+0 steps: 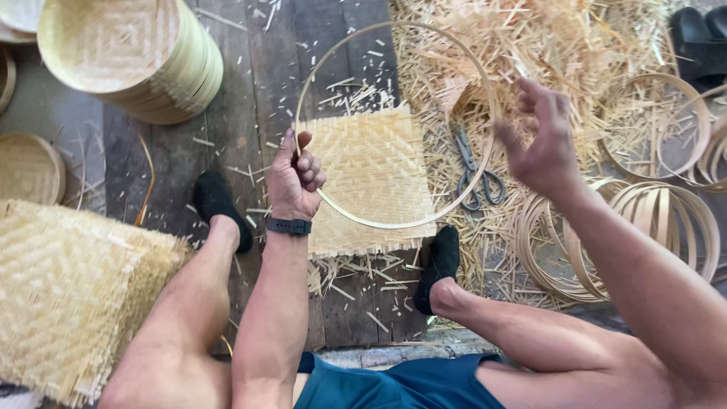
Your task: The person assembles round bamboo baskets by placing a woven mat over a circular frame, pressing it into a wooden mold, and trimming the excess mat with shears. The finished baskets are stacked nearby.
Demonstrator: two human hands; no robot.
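The left hand grips a bamboo hoop above the woven mat. The right hand hovers at the hoop's right edge, fingers open, with scissors just right of the mat.

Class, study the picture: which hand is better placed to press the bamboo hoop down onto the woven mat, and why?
Probably the left hand: its grip is already closed on the bamboo hoop directly over the woven mat. The right hand is open at the hoop's far side.

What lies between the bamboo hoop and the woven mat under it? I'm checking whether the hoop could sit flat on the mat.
Nothing visible does. The left hand grips the bamboo hoop at its near-left edge, above the woven mat, whose surface looks bare. The scissors lie on the straw right of the mat, partly inside the hoop's outline. The right hand is open beside the hoop's right edge.
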